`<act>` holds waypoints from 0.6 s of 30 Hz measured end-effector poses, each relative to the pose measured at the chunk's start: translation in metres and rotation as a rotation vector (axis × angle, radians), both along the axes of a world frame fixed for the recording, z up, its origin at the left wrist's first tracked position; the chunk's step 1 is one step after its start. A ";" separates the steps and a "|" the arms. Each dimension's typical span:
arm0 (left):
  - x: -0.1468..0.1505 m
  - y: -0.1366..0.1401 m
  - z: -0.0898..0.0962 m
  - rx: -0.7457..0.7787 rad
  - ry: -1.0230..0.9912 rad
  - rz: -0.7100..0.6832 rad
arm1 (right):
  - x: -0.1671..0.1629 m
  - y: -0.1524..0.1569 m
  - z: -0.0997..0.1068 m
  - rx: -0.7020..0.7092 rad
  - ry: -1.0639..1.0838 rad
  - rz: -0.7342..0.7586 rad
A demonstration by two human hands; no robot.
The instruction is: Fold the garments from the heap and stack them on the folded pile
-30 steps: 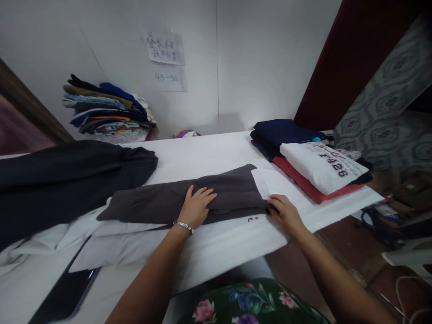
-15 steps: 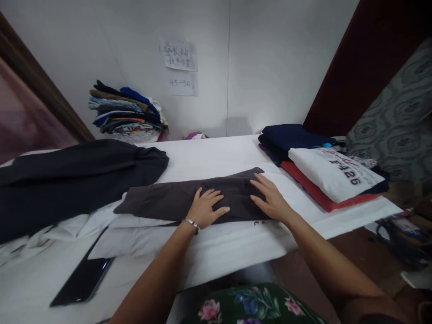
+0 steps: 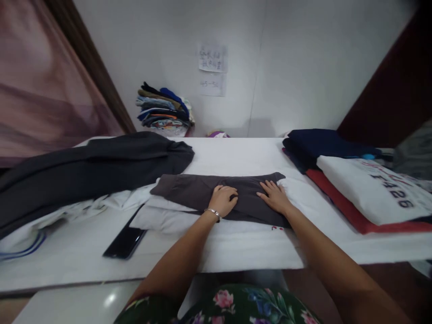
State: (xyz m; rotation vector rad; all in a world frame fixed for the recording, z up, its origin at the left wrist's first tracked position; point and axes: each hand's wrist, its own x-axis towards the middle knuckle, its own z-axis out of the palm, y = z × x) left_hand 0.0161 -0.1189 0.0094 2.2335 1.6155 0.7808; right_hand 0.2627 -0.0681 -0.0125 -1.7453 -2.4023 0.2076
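A dark grey-brown garment (image 3: 189, 186), folded into a long strip, lies across pale folded cloth (image 3: 165, 218) on the white table. My left hand (image 3: 223, 200), with a bracelet at the wrist, rests on the middle of the strip. Its fingers are bent and drawn in, the thumb a little apart from them. Near the strip's right end lies my right hand (image 3: 275, 197), open, fingers spread flat on the fabric. Small red marks (image 3: 277, 228) show on the white cloth just below the strip.
Left of the strip lies a large dark garment (image 3: 101, 157); a black phone (image 3: 123, 243) is nearer me. Folded clothes, including a white printed garment (image 3: 364, 189), are piled at right. Another clothes stack (image 3: 164, 108) stands by the wall, left of paper signs (image 3: 212, 58).
The view has turned left, so things appear farther right. My left hand's fingers have drawn in from a spread pose. My right hand now lies flatter on the strip's right end.
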 end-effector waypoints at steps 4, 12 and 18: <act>0.002 -0.002 -0.002 -0.001 -0.025 0.007 | -0.017 -0.008 0.008 0.148 0.104 0.085; 0.002 -0.002 -0.009 0.035 0.006 0.000 | -0.047 -0.019 -0.024 0.202 0.077 0.332; -0.019 0.001 0.004 0.095 -0.164 0.050 | -0.043 -0.017 -0.024 0.223 0.080 0.346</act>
